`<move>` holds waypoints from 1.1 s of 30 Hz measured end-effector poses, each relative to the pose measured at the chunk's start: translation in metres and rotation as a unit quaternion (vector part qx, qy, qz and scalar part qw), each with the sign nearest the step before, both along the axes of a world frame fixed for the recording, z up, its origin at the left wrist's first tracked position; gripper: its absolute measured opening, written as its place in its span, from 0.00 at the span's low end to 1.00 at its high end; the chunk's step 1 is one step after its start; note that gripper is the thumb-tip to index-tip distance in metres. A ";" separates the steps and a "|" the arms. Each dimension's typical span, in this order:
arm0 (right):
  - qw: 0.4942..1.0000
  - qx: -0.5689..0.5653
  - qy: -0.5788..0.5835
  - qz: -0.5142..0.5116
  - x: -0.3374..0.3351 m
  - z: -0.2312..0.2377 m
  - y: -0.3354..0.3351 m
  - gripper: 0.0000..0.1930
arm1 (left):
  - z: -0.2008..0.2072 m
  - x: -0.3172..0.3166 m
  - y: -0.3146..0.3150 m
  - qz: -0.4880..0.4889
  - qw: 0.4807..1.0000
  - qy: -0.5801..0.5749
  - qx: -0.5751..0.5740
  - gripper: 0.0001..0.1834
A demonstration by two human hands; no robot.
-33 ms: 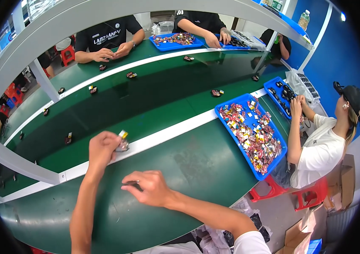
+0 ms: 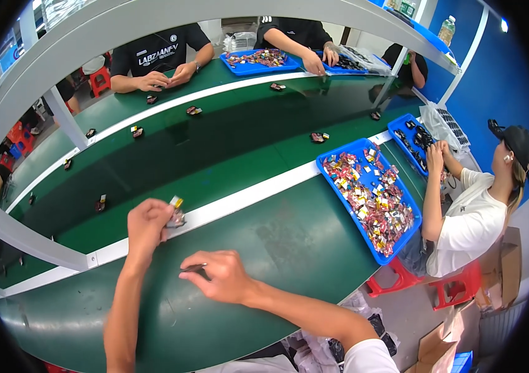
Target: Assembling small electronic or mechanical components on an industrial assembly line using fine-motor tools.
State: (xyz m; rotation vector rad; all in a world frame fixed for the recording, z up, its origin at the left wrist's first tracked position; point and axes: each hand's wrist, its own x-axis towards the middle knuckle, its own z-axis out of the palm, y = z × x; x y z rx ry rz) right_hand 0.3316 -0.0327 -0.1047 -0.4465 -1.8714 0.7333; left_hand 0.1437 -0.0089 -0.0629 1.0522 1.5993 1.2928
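Note:
My left hand (image 2: 148, 225) pinches a small part with a white and yellow tab (image 2: 177, 212) over the white rail (image 2: 233, 207) along the belt's near side. The rest of that part is dark and reddish, and my fingers cover some of it. Lower and to the right, my right hand (image 2: 222, 275) is closed on a thin dark piece (image 2: 194, 268), held above the green table (image 2: 277, 248). Its kind cannot be made out. The two hands are apart.
Several similar small parts, one a dark part (image 2: 319, 137), lie on the green belt (image 2: 233, 149). A blue tray (image 2: 322, 166) heaped with tabbed parts stands right; beyond it a co-worker (image 2: 472, 217) handles black pieces. Other people work across the belt. A grey frame (image 2: 65, 59) arches overhead.
My left hand has shifted slightly down and left with the tabbed part in it. My right hand has barely moved.

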 end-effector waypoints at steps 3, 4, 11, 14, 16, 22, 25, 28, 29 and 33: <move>0.995 -0.103 0.002 0.007 -0.003 0.003 -0.007 0.07 | -0.009 -0.006 -0.037 0.053 0.998 -0.022 0.020 0.08; 0.988 -0.151 -0.037 -0.002 0.001 0.001 -0.007 0.08 | -0.012 -0.004 -0.046 0.074 0.996 -0.035 0.033 0.08; 0.982 -0.188 -0.008 -0.011 0.005 -0.006 -0.001 0.23 | -0.049 0.010 -0.075 0.069 0.991 -0.063 0.093 0.05; 0.968 -0.247 -0.042 -0.027 0.010 0.000 0.002 0.13 | -0.055 0.013 -0.073 0.053 0.990 -0.083 0.105 0.06; 0.954 -0.300 0.001 0.008 0.011 0.000 0.004 0.07 | -0.054 0.011 -0.075 0.071 0.989 -0.081 0.102 0.06; 0.935 -0.347 0.069 0.016 0.007 0.002 0.010 0.10 | -0.052 0.007 -0.074 0.061 0.987 -0.100 0.108 0.06; 0.926 -0.376 0.047 0.004 0.009 0.008 0.011 0.10 | -0.050 0.007 -0.076 0.055 0.989 -0.090 0.106 0.06; 0.925 -0.377 0.043 -0.027 0.012 0.009 0.012 0.10 | -0.053 0.010 -0.073 0.050 0.988 -0.083 0.122 0.07; 0.928 -0.369 0.033 -0.026 0.013 0.008 0.013 0.10 | -0.051 0.011 -0.074 0.048 0.986 -0.092 0.128 0.07; 0.933 -0.358 0.024 -0.021 0.012 0.006 0.012 0.10 | -0.053 0.011 -0.075 0.051 0.986 -0.102 0.125 0.07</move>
